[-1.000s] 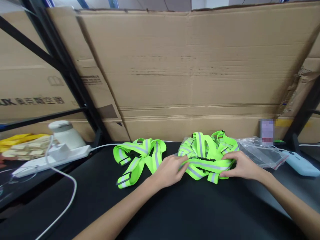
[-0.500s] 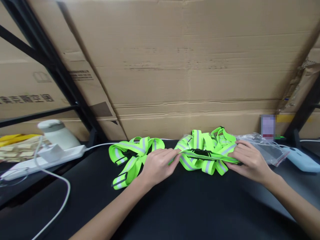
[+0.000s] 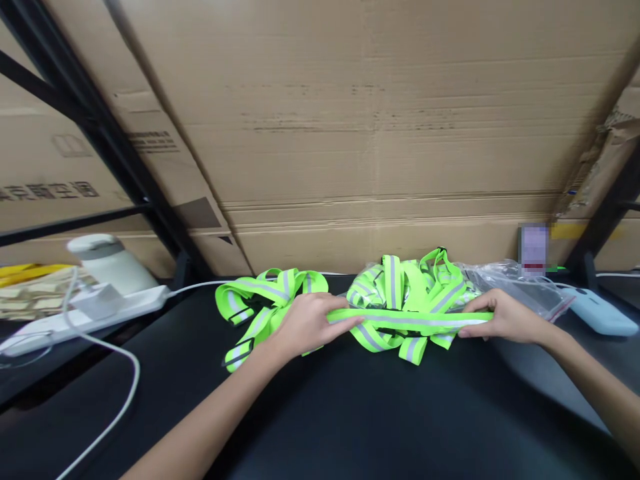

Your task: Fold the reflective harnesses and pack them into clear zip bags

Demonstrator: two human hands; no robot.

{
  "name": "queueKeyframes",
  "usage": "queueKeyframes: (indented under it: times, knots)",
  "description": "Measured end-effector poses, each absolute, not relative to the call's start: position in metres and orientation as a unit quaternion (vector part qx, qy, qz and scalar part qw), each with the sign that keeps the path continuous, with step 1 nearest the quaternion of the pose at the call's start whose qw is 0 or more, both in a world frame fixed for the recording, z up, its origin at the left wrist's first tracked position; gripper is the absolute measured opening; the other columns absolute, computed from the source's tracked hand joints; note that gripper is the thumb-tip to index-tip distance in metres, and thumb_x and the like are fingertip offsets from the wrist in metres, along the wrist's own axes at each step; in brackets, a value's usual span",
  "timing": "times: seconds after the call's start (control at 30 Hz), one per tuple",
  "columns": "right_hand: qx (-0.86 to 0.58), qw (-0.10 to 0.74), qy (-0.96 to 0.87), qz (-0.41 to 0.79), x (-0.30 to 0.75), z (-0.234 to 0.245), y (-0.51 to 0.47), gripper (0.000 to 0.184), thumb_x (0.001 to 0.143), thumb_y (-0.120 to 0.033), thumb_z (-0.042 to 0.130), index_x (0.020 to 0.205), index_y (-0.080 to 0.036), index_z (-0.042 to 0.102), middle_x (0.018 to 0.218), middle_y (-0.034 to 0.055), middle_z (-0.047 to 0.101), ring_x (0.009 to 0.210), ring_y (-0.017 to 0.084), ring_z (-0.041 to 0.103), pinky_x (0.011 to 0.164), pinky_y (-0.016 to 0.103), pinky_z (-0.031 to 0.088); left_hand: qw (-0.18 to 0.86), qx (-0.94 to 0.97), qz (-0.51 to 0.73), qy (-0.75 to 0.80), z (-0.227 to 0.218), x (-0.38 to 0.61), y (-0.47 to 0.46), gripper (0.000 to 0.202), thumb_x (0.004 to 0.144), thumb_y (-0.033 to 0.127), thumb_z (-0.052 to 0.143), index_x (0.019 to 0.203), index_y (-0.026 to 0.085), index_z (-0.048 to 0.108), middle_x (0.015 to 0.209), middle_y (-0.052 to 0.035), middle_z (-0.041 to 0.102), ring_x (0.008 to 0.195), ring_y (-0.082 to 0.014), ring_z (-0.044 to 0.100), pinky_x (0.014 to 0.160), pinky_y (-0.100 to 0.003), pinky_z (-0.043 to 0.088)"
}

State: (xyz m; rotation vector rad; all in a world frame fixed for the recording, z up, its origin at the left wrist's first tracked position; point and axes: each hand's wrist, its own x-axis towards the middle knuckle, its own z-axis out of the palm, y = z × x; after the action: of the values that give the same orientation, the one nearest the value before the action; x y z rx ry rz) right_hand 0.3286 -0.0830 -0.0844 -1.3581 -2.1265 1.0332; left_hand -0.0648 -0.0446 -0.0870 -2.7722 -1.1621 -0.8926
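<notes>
A neon-green reflective strap (image 3: 410,321) with a silver stripe is stretched flat between my hands. My left hand (image 3: 313,321) pinches its left part between thumb and fingers. At the other end my right hand (image 3: 500,319) grips it the same way. Behind the strap lies a heap of matching green straps (image 3: 397,283), partly over a clear plastic bag. A second bundle of green reflective straps (image 3: 270,290) with black buckles rests left of my left hand, which hides some of it.
The black tabletop (image 3: 400,413) runs up to a cardboard wall (image 3: 370,153). On the left are a white power strip (image 3: 145,300) with a cable and a white bottle (image 3: 115,263). To the right lie a clear bag (image 3: 530,290) and a light-blue device (image 3: 603,313).
The strap between my hands has turned, so its silver stripe now faces me and covers the black buckle seen before. My right hand has moved slightly right, drawing the strap straighter.
</notes>
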Motion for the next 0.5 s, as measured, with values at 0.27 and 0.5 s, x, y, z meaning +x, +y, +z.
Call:
queueKeyframes:
  times: [0.27, 0.5]
  knots:
    - [-0.454, 0.222, -0.76, 0.408, 0.344, -0.079, -0.08, 0.03, 0.073, -0.044, 0.084, 0.09, -0.019, 0.08, 0.073, 0.0018, 0.069, 0.062, 0.013, 0.054, 0.056, 0.025, 0.042, -0.138, -0.865, -0.299, -0.378, -0.076, -0.064, -0.043, 0.042, 0.088, 0.049, 0.069, 0.062, 0.017, 0.06, 0.063, 0.0016, 0.053, 0.064, -0.0133, 0.05, 0.062, -0.026, 0.04]
    - [-0.364, 0.155, -0.747, 0.535, 0.348, -0.073, -0.086, 0.018, 0.07, -0.032, 0.087, 0.081, -0.019, 0.081, 0.069, -0.0017, 0.064, 0.058, 0.009, 0.049, 0.054, 0.022, 0.039, -0.402, -0.825, -0.217, -0.331, -0.064, -0.069, -0.047, 0.029, 0.078, 0.041, 0.079, 0.069, 0.015, 0.069, 0.055, 0.0069, 0.038, 0.051, -0.0068, 0.035, 0.05, -0.021, 0.03]
